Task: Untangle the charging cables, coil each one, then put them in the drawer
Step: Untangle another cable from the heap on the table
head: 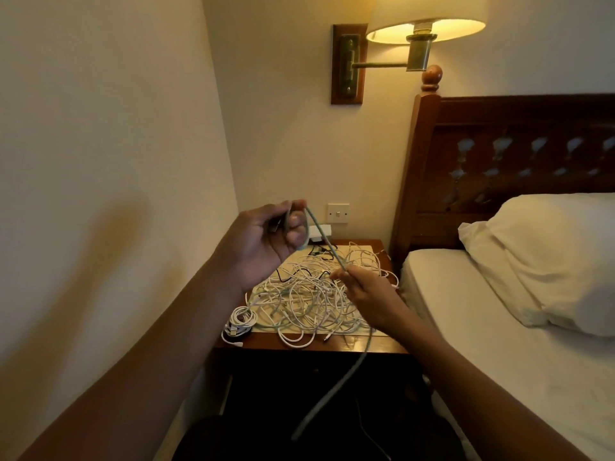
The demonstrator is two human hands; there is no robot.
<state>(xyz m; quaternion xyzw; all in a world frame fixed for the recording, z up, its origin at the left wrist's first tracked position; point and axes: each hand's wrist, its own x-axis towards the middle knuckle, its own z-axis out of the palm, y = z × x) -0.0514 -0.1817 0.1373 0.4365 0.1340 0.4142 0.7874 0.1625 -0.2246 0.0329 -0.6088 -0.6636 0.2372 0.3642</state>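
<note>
Coiling is barely under way: the left hand [263,242] curls its fingers round one small loop of the green cable [329,248], the right hand [367,296] pinches it lower down, and below both sets of fingers the white tangle [312,294] lies unsorted beside one coiled bundle [240,319].

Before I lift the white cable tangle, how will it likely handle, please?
Probably floppy: the white cable tangle lies in loose loops. It likely lifts as one clump, since the strands are interlaced. Strands could snag the coiled cable beside it.
</note>
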